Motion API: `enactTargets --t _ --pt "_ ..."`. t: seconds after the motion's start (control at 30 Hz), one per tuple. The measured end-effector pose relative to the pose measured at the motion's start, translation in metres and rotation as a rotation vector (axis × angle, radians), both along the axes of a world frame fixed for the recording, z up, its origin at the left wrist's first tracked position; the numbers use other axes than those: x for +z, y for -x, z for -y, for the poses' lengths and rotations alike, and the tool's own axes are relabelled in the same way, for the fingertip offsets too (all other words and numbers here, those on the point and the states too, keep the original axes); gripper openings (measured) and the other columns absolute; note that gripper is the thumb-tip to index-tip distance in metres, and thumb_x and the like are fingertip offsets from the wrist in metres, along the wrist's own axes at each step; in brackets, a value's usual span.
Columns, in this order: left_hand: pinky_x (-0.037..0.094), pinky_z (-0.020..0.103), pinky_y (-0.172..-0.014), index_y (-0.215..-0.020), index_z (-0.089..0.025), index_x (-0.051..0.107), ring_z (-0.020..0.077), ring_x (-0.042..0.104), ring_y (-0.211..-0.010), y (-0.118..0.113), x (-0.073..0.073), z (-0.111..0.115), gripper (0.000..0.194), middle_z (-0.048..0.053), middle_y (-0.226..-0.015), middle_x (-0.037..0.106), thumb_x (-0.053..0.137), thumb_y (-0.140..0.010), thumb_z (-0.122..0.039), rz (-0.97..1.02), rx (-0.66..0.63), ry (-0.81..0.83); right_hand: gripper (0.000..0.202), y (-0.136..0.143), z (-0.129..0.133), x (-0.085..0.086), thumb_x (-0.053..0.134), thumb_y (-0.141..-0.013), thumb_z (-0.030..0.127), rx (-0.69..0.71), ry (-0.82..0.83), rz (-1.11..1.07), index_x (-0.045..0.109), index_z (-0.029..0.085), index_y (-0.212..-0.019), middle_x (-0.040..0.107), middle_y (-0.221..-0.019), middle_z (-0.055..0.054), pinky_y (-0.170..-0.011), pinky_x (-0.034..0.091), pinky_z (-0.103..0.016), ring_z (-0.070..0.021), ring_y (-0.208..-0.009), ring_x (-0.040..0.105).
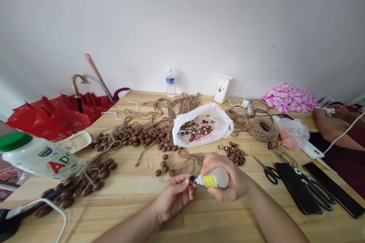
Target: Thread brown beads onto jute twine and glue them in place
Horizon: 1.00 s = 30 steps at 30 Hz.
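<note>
1. Your left hand is pinching a small brown nut between thumb and fingertips, just above the wooden table near its front edge.
2. Your right hand is wrapping closed around a small glue bottle; the bottle is lying sideways, its long axis running left to right, its tip pointing left and touching the nut.
3. Bare tabletop is lying open in front of and under both hands; to the right, scissors and dark flat cases are crowding that side.
4. To the left, a white jug with a green cap is lying tipped beside strings of nuts on twine.
5. Just beyond your hands, loose nuts and a twine tassel are sitting.
6. Farther back, a white plastic bag is holding more nuts, with a coil of twine to its right.
7. At the far edge, a water bottle is standing upright by the wall, and another person's arm is resting at the right edge.
</note>
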<state>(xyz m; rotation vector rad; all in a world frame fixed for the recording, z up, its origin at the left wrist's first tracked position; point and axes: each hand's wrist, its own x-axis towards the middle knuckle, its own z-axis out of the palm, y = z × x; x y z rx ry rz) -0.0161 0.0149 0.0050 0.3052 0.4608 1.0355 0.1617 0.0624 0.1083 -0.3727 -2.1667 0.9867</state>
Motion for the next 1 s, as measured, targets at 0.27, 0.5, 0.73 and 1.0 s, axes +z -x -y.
enactTargets --t 0.27,0.5,0.73,1.0 --pt "0.042 0.023 -0.055 -0.082 -0.013 0.072 0.0089 0.055 -0.055 0.0001 -0.0025 0.0006 0.022 0.005 -0.069 0.067 0.078 -0.062 -0.018 -0.016 -0.006 -0.021 0.033 -0.0005 -0.0006 0.0053 0.061 -0.061 0.015 -0.070 -0.008 -0.052 0.060 0.020 -0.093 0.057 -0.081 -0.006 -0.065 0.044 -0.033 -0.0194 -0.071 0.055" --pt "0.043 0.022 -0.058 -0.083 -0.013 0.073 0.0082 0.056 -0.056 0.0001 -0.0020 0.0011 0.025 0.004 -0.067 0.066 0.080 -0.060 -0.020 -0.030 -0.016 -0.032 0.033 -0.0007 0.0004 0.0030 0.061 -0.060 0.014 -0.039 0.011 -0.020 0.060 0.020 -0.092 0.057 -0.082 -0.005 -0.063 0.044 -0.031 -0.0181 -0.068 0.054" --pt "0.044 0.023 -0.058 -0.083 -0.014 0.073 0.0086 0.056 -0.057 0.0003 -0.0042 0.0016 0.023 0.005 -0.069 0.067 0.079 -0.061 -0.018 -0.020 -0.010 -0.038 0.030 -0.0006 0.0008 0.0044 0.064 -0.062 0.017 -0.079 0.019 -0.061 0.060 0.020 -0.092 0.058 -0.079 -0.005 -0.064 0.044 -0.032 -0.0189 -0.069 0.054" --pt "0.043 0.023 -0.059 -0.084 -0.015 0.073 0.0088 0.056 -0.057 0.0003 -0.0043 0.0018 0.023 0.006 -0.072 0.068 0.078 -0.062 -0.017 -0.012 -0.011 -0.037 0.024 0.0005 -0.0021 -0.0001 0.067 -0.071 0.030 -0.232 0.203 -0.044 0.060 0.016 -0.089 0.057 -0.078 -0.004 -0.060 0.042 -0.028 -0.0157 -0.066 0.052"
